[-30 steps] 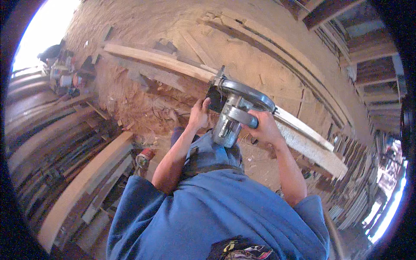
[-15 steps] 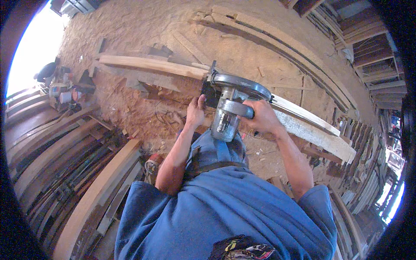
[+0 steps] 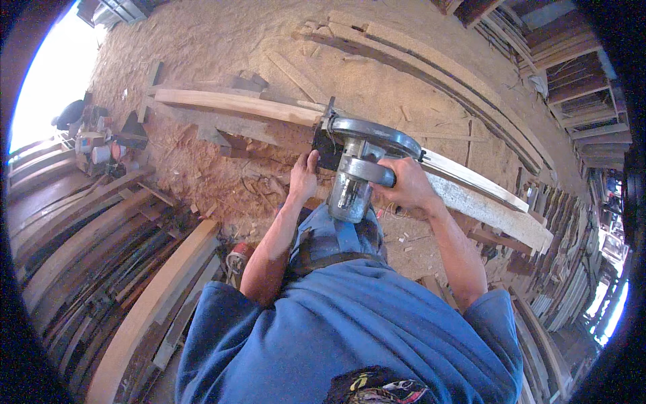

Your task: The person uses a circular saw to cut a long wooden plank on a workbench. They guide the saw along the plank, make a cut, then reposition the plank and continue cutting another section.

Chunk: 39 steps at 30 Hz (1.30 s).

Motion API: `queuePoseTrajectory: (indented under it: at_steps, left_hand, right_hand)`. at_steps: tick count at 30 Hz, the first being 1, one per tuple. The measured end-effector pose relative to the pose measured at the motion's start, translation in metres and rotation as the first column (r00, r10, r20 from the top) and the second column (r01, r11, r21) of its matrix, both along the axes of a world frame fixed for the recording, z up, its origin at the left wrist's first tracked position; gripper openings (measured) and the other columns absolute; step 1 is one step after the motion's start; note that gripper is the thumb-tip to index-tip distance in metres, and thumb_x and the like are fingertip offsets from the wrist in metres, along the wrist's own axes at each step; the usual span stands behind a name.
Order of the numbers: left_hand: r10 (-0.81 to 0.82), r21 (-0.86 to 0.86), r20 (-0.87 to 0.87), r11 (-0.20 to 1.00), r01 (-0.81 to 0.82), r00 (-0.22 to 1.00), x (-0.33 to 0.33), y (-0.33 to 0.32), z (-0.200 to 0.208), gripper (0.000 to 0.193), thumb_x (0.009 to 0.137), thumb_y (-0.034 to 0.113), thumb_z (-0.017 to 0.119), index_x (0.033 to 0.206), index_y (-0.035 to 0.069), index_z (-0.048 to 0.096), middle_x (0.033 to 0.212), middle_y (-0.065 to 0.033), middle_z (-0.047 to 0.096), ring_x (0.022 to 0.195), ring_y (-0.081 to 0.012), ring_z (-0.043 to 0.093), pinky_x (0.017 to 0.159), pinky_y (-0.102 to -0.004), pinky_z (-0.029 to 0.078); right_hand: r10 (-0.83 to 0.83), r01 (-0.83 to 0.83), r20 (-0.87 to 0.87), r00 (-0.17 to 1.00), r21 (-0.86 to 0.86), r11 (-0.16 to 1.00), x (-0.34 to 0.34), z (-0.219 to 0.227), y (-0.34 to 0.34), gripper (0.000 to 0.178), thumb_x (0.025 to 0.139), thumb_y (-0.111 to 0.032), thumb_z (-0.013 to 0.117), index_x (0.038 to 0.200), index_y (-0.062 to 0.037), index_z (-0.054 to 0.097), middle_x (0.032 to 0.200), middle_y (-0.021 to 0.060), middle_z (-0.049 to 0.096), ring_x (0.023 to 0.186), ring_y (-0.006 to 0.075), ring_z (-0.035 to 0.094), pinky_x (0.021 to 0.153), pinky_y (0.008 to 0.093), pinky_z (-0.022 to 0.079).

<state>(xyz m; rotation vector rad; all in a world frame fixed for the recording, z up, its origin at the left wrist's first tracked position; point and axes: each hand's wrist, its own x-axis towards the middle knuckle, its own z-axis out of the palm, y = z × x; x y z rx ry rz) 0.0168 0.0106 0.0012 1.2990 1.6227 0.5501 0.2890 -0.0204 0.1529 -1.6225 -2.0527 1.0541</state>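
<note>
A circular saw (image 3: 353,182) with a silver motor housing and rounded blade guard rests over a long pale wooden beam (image 3: 235,102) in front of me. My right hand (image 3: 409,187) is wrapped around its rear handle. At the front left edge of its dark base plate (image 3: 326,158), my left hand (image 3: 304,176) is closed with the thumb up; part of its grip is hidden. The beam runs out to the left, while a pale strip (image 3: 474,178) and a whitish, rough board (image 3: 491,210) stretch away on the right. The guard hides the blade.
Stacked boards (image 3: 87,236) and a thick plank (image 3: 151,316) lie at the left. Beyond the saw, long timbers (image 3: 431,74) rest on sawdust-covered ground. Wood racks (image 3: 579,87) stand at the far right, with many upright slats (image 3: 572,242) below them.
</note>
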Motion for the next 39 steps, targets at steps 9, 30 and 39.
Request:
queuePoseTrajectory:
  at_steps: [9,30,39]
  left_hand:
    - [0.012,0.045,0.004,0.999,-0.012,1.000,0.000,0.000,0.001,0.064,0.108,0.058,0.044,0.112,-0.001,0.066,0.098,-0.0258,0.070,0.097,-0.0448,0.067,0.085,-0.0513,0.049]
    - [0.021,0.035,0.021,0.999,-0.022,1.000,-0.004,0.000,0.000,0.062,0.108,0.057,0.046,0.121,0.000,0.068,0.097,-0.0236,0.073,0.089,-0.0369,0.072,0.081,-0.0465,0.053]
    - [0.039,0.068,0.024,0.997,-0.041,0.999,-0.003,-0.001,0.004,0.064,0.107,0.059,0.047,0.117,0.000,0.069,0.082,-0.0177,0.070,0.073,-0.0287,0.070,0.073,-0.0432,0.052]
  right_hand:
    - [-0.004,0.009,0.040,0.999,-0.121,0.993,-0.003,0.007,0.003,0.030,0.076,-0.021,0.083,0.102,-0.0098,0.075,0.094,0.0167,0.076,0.092,0.0408,0.073,0.083,0.0498,0.058]
    - [0.010,-0.001,0.088,0.996,-0.094,0.996,-0.002,-0.003,0.001,0.039,0.075,-0.022,0.082,0.111,-0.0079,0.075,0.100,0.0194,0.077,0.097,0.0412,0.073,0.089,0.0501,0.057]
    - [-0.001,0.010,0.092,0.996,-0.099,0.995,-0.003,-0.006,0.001,0.041,0.074,-0.024,0.083,0.111,-0.0077,0.075,0.099,0.0202,0.076,0.097,0.0418,0.072,0.089,0.0508,0.057]
